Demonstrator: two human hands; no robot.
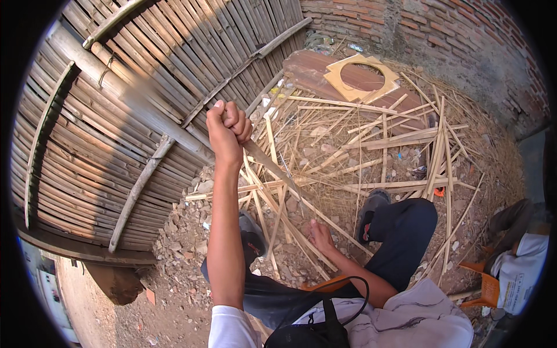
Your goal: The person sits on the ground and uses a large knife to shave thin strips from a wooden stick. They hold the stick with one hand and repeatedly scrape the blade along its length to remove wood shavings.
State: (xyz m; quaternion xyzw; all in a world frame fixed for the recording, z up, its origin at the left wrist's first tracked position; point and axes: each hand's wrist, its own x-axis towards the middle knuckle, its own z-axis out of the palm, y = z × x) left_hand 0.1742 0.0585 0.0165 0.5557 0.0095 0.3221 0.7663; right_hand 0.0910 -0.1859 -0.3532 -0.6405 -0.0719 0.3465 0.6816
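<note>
A wall of upright bamboo poles (pixel 174 64) stands along the left edge of the ground (pixel 180 278) around me, and a brick wall (pixel 476 58) closes its far edge. Between them, pale slats (pixel 436 168) lie crisscrossed over rubble and dry straw, most thickly toward the ground's far right part. A brown board (pixel 301 69) lies near the far edge, with a yellow sheet (pixel 333 76) on it, cut through with a large round hole. My dark-trousered legs (pixel 406 232) bend either side of the near slats. A narrow brown strip (pixel 275 168) slants over the slats in front of me, its upper part in my raised left hand (pixel 228 130), its lower part pointing down toward my right. That left grip is a full fist: fingers folded tight around the strip, thumb up against them, no gap left. A blur beyond the fist is too smeared to make out. My right hand (pixel 321 236) is lower, between my feet, fingers curled and just beside the slats; I cannot tell whether that grip has hold of anything. Smallest is an orange scrap (pixel 439 191) among the slats on my right.
</note>
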